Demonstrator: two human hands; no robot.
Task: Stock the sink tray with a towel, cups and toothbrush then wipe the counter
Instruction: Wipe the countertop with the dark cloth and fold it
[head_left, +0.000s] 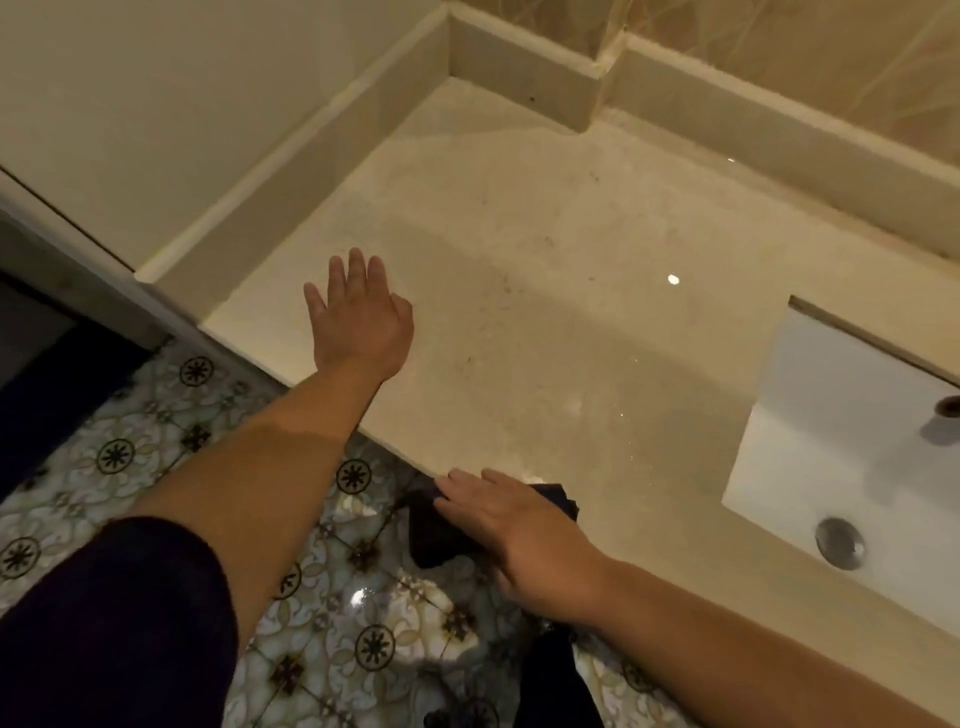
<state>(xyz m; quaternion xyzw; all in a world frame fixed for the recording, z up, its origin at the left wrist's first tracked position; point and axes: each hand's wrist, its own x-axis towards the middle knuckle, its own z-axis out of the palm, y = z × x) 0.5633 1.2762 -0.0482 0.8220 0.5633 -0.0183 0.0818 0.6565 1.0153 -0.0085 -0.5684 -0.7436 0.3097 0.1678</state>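
Patterned floor tiles (363, 587) with dark flower motifs, glossy under warm light. Beige wall (130, 104) left, marbled wall tiles (779, 47) behind. White sink basin (831, 415) at right.

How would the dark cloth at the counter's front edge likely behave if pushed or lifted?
The cloth is probably floppy: it droops over the counter edge. It likely slides easily, since the surface looks glossy. The right hand pressing flat on it suggests it bunches rather than holding shape.
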